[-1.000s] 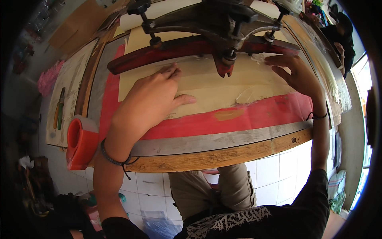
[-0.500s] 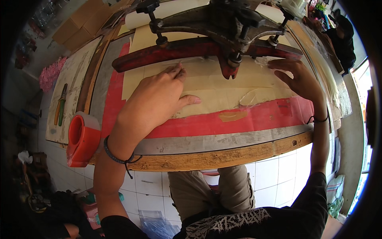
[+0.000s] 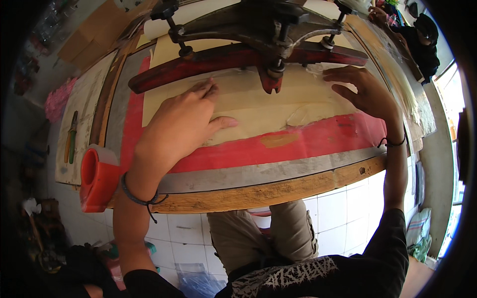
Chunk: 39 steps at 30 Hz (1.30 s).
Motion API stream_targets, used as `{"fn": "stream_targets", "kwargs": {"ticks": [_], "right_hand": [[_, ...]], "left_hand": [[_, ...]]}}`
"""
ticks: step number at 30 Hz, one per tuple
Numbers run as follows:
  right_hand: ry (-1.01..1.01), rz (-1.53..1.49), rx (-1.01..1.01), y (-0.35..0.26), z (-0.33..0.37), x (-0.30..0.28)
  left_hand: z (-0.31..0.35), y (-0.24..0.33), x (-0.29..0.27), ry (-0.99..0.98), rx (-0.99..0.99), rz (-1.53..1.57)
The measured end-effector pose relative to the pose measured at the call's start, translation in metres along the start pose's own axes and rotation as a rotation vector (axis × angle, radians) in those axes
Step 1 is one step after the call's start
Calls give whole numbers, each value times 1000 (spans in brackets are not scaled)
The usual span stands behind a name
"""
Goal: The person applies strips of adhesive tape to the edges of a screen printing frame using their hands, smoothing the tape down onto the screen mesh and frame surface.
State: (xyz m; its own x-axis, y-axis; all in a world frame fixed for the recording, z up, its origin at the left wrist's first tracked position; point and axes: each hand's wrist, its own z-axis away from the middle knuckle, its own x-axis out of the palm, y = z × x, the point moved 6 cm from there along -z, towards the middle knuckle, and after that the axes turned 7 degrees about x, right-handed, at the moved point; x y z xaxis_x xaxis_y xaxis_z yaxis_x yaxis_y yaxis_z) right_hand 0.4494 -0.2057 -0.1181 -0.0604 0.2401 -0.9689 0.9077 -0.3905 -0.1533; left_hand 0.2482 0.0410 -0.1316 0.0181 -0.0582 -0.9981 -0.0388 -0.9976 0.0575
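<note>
Bright daylight, strong fisheye bending, dark corners.

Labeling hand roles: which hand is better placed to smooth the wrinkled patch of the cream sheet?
Right hand, probably. Its fingers rest beside the wrinkle on the cream sheet. The left hand lies flat farther along it.

An orange tape roll [image 3: 98, 177] stands at the bench's [image 3: 278, 187] left corner, pliers [image 3: 71, 137] lie further left, and white floor tiles [image 3: 343, 208] show below.

Both hands lie on the sheet [image 3: 258, 107]: left hand [image 3: 179, 126] at nine o'clock, right hand [image 3: 362, 89] at three; squeegee bar [image 3: 213, 62] at twelve.
</note>
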Motion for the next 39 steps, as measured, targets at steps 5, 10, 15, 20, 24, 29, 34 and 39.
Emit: {"fn": "stream_targets", "kwargs": {"ticks": [5, 10, 15, 20, 24, 29, 34, 39], "right_hand": [[-35, -144, 5, -12, -3, -5], [-160, -207, 126, -18, 0, -6], [-360, -159, 71, -39, 3, 6], [-568, -394, -230, -95, 13, 18], [-435, -447, -756, -208, 28, 30], [-132, -204, -1102, -262, 48, 82], [58, -83, -1152, -257, 59, 85], [25, -85, -1176, -257, 64, 92]], "left_hand": [[-4, 5, -7, -11, 57, -54], [-6, 26, -16, -53, 181, 27], [-3, 30, -9, -48, 223, 84], [-4, 33, -13, -50, 320, 164], [-8, 36, -5, -48, 296, 260], [-15, 23, 1, -299, 168, 385], [-11, 25, 0, -219, 283, 386], [-11, 42, 7, -134, 412, 425]]}}
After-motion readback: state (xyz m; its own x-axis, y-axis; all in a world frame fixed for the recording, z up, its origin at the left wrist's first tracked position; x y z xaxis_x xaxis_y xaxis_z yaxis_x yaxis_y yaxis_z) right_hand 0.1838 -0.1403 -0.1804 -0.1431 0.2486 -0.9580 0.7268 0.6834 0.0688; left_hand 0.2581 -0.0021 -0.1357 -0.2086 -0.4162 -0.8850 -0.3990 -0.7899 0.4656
